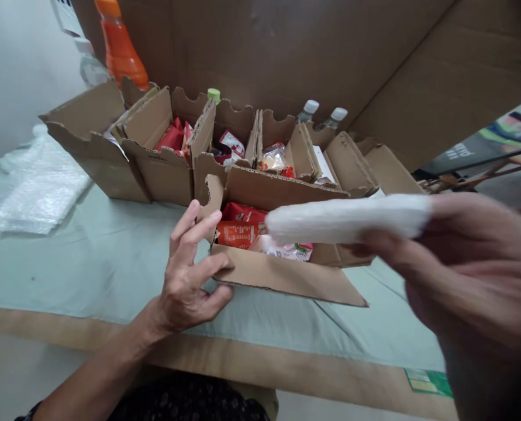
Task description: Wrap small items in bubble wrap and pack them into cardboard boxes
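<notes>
My right hand (457, 251) pinches one end of a soft-looking white roll (348, 218), blurred, its kind not plain. The roll points leftward above an open cardboard box (286, 278). Inside that box lie red packets (242, 212), an orange-red packet (238, 235) and a white packet with pink and green print (286, 248). At the box's left end, my left hand (194, 269) grips the cardboard, with fingertips on the side flap and the front wall. The roll hides part of the box's right half.
Behind stands a row of open cardboard bins (164, 172) holding snack packets. An orange bottle (122, 49) and white-capped bottles (308, 110) rise behind them. Bubble wrap (41, 181) lies on the left of the pale green cloth (111, 257). A large cardboard panel (264, 52) backs everything.
</notes>
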`<state>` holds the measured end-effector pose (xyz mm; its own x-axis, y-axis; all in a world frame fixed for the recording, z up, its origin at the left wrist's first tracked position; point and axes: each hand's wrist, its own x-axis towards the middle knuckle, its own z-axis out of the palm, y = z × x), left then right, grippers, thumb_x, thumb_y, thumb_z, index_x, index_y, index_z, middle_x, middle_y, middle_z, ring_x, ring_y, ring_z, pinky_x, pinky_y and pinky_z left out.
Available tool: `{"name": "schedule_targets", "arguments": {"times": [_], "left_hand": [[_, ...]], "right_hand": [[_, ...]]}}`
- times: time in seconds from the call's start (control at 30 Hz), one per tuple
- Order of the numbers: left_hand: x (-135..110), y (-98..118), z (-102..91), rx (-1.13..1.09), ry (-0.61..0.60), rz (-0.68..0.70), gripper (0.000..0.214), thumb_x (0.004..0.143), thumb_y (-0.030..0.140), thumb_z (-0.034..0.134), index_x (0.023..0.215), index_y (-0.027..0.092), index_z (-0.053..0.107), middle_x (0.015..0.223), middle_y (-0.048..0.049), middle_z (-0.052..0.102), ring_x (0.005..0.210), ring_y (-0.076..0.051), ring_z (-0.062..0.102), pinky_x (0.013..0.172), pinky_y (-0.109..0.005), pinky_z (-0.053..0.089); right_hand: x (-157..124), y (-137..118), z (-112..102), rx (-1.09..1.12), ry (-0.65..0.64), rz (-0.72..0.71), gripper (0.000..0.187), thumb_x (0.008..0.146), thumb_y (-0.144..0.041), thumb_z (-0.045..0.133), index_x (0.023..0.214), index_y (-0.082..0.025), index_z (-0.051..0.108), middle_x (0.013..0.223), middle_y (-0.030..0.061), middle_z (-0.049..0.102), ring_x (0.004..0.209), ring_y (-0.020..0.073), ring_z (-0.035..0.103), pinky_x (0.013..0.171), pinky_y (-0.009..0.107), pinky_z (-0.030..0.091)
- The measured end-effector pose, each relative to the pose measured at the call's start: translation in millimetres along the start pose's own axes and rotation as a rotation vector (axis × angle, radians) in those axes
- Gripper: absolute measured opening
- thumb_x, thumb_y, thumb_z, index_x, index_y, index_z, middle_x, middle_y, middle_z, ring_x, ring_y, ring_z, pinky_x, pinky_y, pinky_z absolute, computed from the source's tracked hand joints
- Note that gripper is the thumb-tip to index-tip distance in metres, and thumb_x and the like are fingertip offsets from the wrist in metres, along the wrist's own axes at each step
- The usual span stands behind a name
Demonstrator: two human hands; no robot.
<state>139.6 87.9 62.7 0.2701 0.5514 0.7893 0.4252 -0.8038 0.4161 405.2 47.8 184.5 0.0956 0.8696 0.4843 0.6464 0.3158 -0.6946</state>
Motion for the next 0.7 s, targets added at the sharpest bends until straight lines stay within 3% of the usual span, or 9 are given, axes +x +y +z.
{"name": "schedule_targets", "arguments": {"times": [0.17, 0.37, 0.47, 0.6, 0.7], "left_hand": [[-5.7, -7.1, 3.1, -0.015, 0.002, -0.016, 0.004, 0.092, 0.03, 0.062, 0.094, 0.026, 0.061, 0.165, 0.0006, 0.039, 0.157, -0.037, 0.027, 0.123, -0.068, 0.031], [-9.4, -12.5, 4.7, 0.004, -0.004, -0.04, 0.023, 0.09, 0.051, 0.069, 0.095, 0.029, 0.063, 0.16, -0.0017, 0.044, 0.155, -0.041, 0.028, 0.12, -0.074, 0.031], [-10.8, -14.3, 5.1, 0.001, -0.01, -0.044, 0.022, 0.09, 0.049, 0.07, 0.094, 0.029, 0.064, 0.16, -0.0013, 0.044, 0.155, -0.041, 0.026, 0.12, -0.074, 0.03], [-10.7, -15.8, 6.7, -0.026, 0.009, -0.04, 0.012, 0.09, 0.036, 0.07, 0.095, 0.028, 0.063, 0.161, -0.0022, 0.044, 0.157, -0.041, 0.024, 0.121, -0.074, 0.029], [-9.1, -15.7, 8.0, -0.051, 0.023, -0.022, 0.01, 0.089, 0.025, 0.07, 0.094, 0.027, 0.063, 0.161, -0.0013, 0.043, 0.158, -0.04, 0.022, 0.122, -0.074, 0.028]], "right_hand": [[31.7, -9.2, 63.4, -0.036, -0.371, 0.001, 0.008, 0.089, -0.026, 0.072, 0.084, -0.021, 0.07, 0.073, -0.0021, 0.069, 0.061, 0.0115, 0.058, 0.052, 0.024, 0.042], [52.6, 8.0, 101.2, -0.41, -0.833, -0.06, 0.021, 0.089, -0.021, 0.071, 0.068, -0.022, 0.074, 0.06, -0.0037, 0.068, 0.05, 0.0097, 0.05, 0.052, 0.027, 0.027], [54.3, 9.0, 106.8, -0.524, -0.895, -0.095, 0.026, 0.089, -0.023, 0.072, 0.064, -0.022, 0.074, 0.059, -0.0024, 0.068, 0.05, 0.0104, 0.048, 0.053, 0.029, 0.023], [52.9, 7.4, 107.3, -0.436, -0.845, -0.048, 0.019, 0.093, -0.024, 0.07, 0.077, -0.024, 0.08, 0.068, -0.0025, 0.073, 0.058, 0.0112, 0.056, 0.056, 0.027, 0.027], [54.0, 8.0, 112.8, -0.52, -0.897, -0.038, 0.022, 0.091, -0.023, 0.071, 0.071, -0.024, 0.077, 0.064, -0.0026, 0.071, 0.054, 0.0113, 0.052, 0.054, 0.028, 0.026]]}}
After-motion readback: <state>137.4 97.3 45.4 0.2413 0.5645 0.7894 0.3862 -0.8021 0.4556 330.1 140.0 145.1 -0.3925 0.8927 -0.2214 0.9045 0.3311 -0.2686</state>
